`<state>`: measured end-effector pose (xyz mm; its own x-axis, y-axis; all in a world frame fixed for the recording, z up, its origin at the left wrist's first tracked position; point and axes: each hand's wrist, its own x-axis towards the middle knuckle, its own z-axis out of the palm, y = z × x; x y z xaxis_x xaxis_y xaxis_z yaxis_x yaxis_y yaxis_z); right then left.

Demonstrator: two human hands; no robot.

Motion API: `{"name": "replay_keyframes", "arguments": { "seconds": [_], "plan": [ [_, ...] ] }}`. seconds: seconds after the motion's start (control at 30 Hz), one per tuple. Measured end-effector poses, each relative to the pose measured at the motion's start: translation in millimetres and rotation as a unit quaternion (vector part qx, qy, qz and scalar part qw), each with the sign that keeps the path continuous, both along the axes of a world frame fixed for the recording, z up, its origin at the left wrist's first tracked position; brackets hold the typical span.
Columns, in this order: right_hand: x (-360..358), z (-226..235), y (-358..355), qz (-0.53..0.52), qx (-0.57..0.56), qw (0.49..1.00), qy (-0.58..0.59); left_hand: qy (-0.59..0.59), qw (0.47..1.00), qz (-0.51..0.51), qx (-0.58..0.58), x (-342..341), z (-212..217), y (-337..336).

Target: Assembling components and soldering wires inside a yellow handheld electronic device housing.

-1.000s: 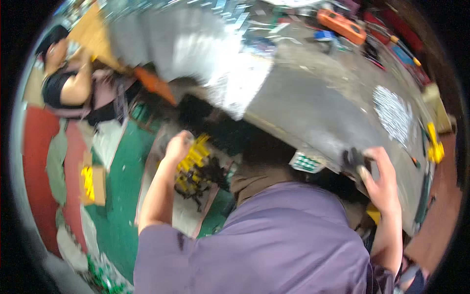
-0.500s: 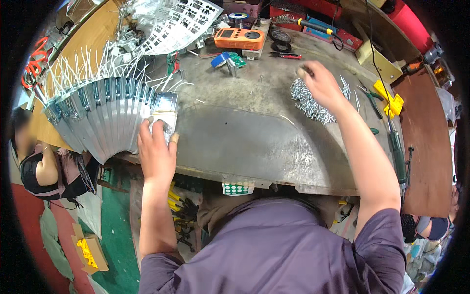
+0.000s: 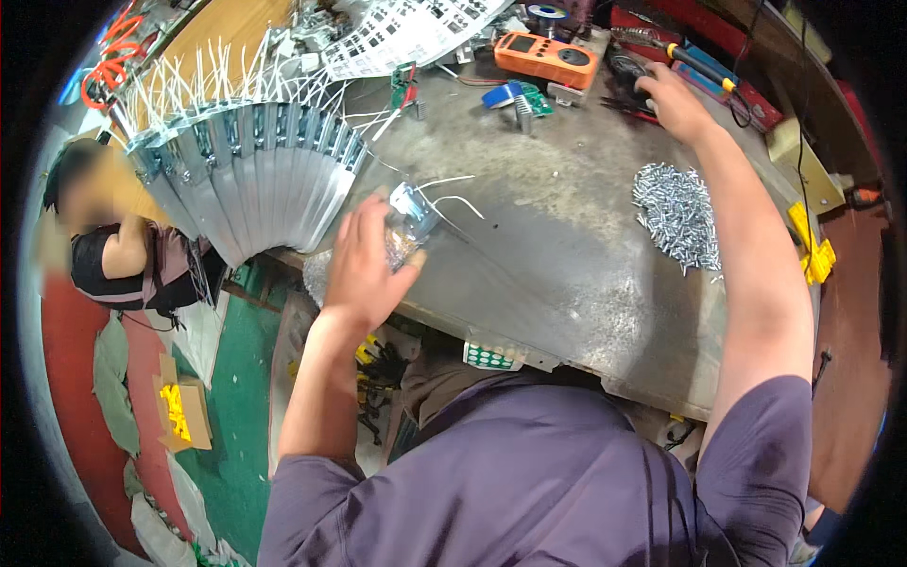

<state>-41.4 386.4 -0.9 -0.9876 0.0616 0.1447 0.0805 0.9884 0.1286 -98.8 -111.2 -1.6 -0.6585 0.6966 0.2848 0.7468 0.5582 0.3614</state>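
Near the left part of the workbench's (image 3: 567,302) near edge, the left hand (image 3: 368,260) grips a shiny metal piece (image 3: 416,212) with white wires at its end, just beside a fan of grey metal strips (image 3: 250,180) spread at the left end. The right hand (image 3: 673,102) reaches toward the far right corner, fingers bent over dark items too hidden to make out, with an orange meter (image 3: 546,60) to its left near the far edge. Toward the right edge lies a heap of small silvery fasteners (image 3: 675,215), under the right forearm's inner side, while a green-dotted sheet (image 3: 491,356) hangs at the near edge.
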Motion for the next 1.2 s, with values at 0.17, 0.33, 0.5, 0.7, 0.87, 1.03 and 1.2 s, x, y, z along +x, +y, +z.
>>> {"name": "replay_keyframes", "arguments": {
  "seconds": [0.17, 0.33, 0.5, 0.7, 0.87, 1.03, 1.2],
  "plan": [
    [39, 2, -12, -0.01, -0.173, 0.962, 0.213, -0.069, 0.996, -0.043, 0.027, -16, 19, 26],
    [102, 37, -116, -0.06, -0.38, 0.902, 0.193, -0.123, 0.972, -0.108, 0.17, -46, 50, 47],
    [172, 52, -170, 0.0, -0.408, 0.89, 0.205, -0.024, 0.986, 0.036, -0.16, -31, 77, 49],
    [230, 39, -222, -0.019, -0.49, 0.851, 0.188, 0.017, 0.998, 0.037, -0.056, 10, 18, 14],
    [237, 25, -261, 0.004, -0.473, 0.854, 0.214, -0.025, 0.997, 0.036, -0.07, 62, 30, 33],
    [224, 19, -282, 0.093, -0.289, 0.901, 0.31, -0.072, 0.994, -0.05, -0.068, 101, 38, 54],
    [232, 5, -267, -0.059, -0.372, 0.847, 0.376, -0.073, 0.983, -0.166, -0.005, 120, 36, 73]
  ]
}}
